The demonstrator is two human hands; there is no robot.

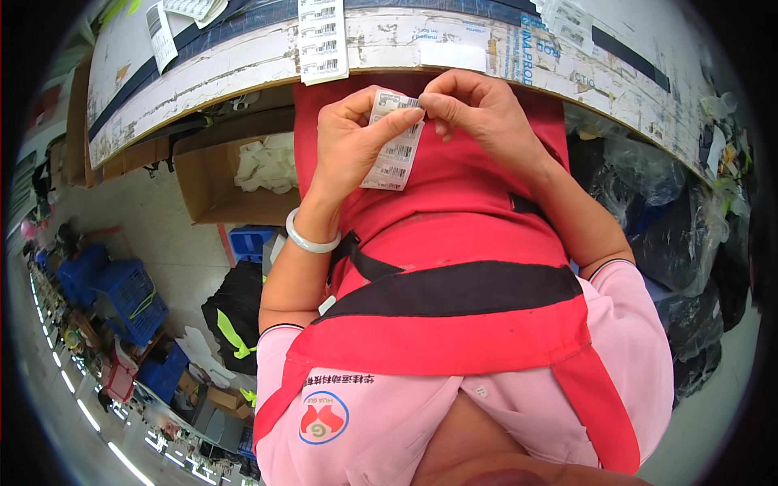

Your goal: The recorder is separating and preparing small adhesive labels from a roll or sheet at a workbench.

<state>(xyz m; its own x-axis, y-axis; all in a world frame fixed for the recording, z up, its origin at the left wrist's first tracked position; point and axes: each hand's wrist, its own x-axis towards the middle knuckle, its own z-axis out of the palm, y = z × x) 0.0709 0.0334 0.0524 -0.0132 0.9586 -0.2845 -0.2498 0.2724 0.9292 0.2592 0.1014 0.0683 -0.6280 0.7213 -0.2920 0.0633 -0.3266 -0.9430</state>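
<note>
My left hand (356,138) is closed on a white strip of barcode labels (395,154), its thumb lying across the upper part. The strip hangs below the fingers, in front of my red apron (454,219). At the strip's top right corner, my right hand (474,109) pinches with thumb and forefinger, close to the left thumb's tip. Whether a peeled label sits in that pinch is too small to tell. Both hands are just in front of the table edge.
Ahead is a worn white table (389,53) bearing more barcode label sheets (322,40) and dark tape strips. Below it, at left, a cardboard box (203,190) holds white pieces. Clear and black plastic bags (677,235) crowd the right. Blue crates (130,296) stand on the floor at far left.
</note>
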